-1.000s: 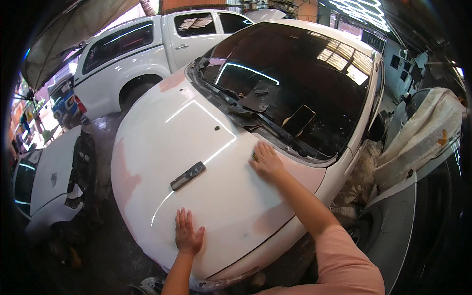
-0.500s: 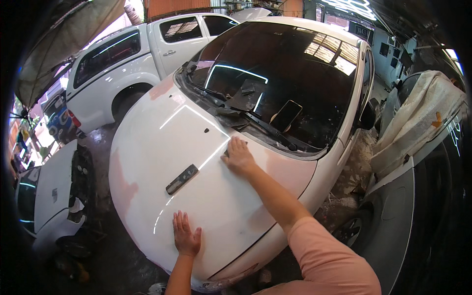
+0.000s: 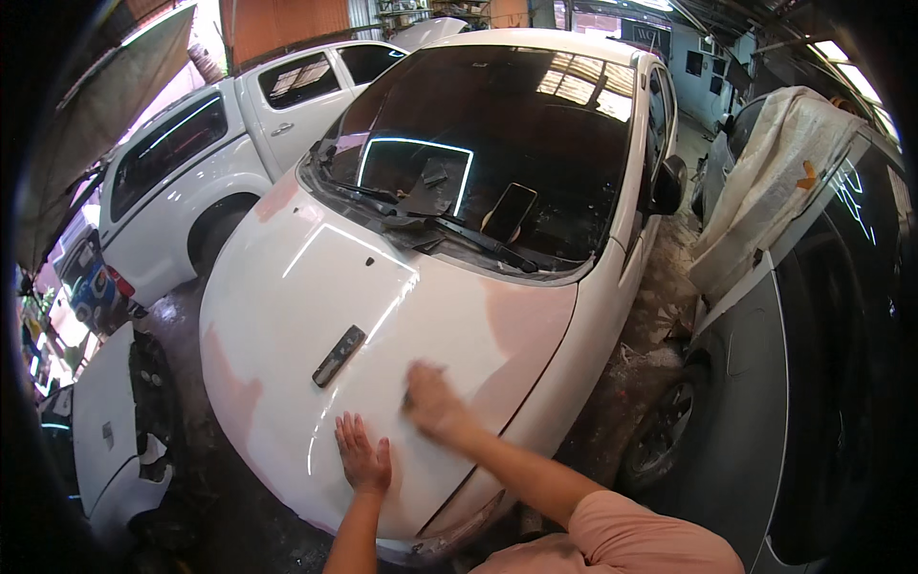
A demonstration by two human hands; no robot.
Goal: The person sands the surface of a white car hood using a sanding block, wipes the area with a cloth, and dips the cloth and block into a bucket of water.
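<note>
The white car hood (image 3: 287, 316) fills the middle of the view, with pinkish patches along its sides. Flat on its near part lies my left hand (image 3: 363, 456), fingers stretched out and holding nothing. To the right of it, my right hand (image 3: 435, 402) presses on the hood, smeared by motion. A small dark edge shows under its fingers; what they grip is mostly hidden. A long dark sanding block (image 3: 338, 356) rests on the hood ahead of my left hand, touched by neither hand.
A phone (image 3: 510, 212) lies at the base of the dark windshield (image 3: 478, 124), near the wipers. A white pickup (image 3: 182, 172) stands at the left. A detached white bumper (image 3: 110, 430) sits at the lower left. A dark grey vehicle (image 3: 746, 373), partly draped, is at the right.
My right hand has slid from the upper hood near the windshield back toward me, beside my left hand. The left hand stays on its spot. The view has shifted slightly.
</note>
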